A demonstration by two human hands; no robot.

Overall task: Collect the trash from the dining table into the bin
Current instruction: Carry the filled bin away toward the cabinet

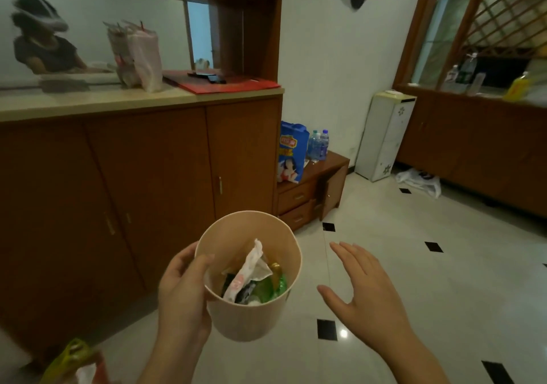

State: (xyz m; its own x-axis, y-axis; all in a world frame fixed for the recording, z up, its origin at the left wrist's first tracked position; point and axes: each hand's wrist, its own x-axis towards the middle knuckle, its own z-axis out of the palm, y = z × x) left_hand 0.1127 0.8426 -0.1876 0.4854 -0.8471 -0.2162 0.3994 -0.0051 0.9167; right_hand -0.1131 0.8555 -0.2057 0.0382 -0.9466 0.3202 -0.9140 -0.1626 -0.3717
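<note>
The left hand (182,292) grips a tan paper tub (251,321) by its near-left side, the thumb hooked over the rim and the fingers (174,265) curled round the outer wall. The tub is held upright in the air, above the pale tiled floor (444,265) and in front of a wooden cabinet (148,191). Inside it lies the trash: a crumpled white wrapper (248,268) with red print leaning against the inner wall, a green wrapper (273,286) beside it, and something dark underneath (too tangled to tell apart).

The right hand (364,289) hovers just to the right of the tub without touching it, its fingers straight and spread, grasping nothing.

On the cabinet's worktop (88,102), a bundle of pale plastic bags (139,57) stands near the back edge, and a red folder (231,86) lies at the right corner with dark flat objects on top. A mirror behind the worktop shows a blurred person. Right of the cabinet, a low drawer unit (313,188) carries a blue printed bag (291,152) and water bottles (318,145). Farther right a white floor-standing appliance (384,134) stands against the wall, with a white plastic bag (420,180) on the floor beside it. A yellow-green bag (74,357) shows at the bottom left.
</note>
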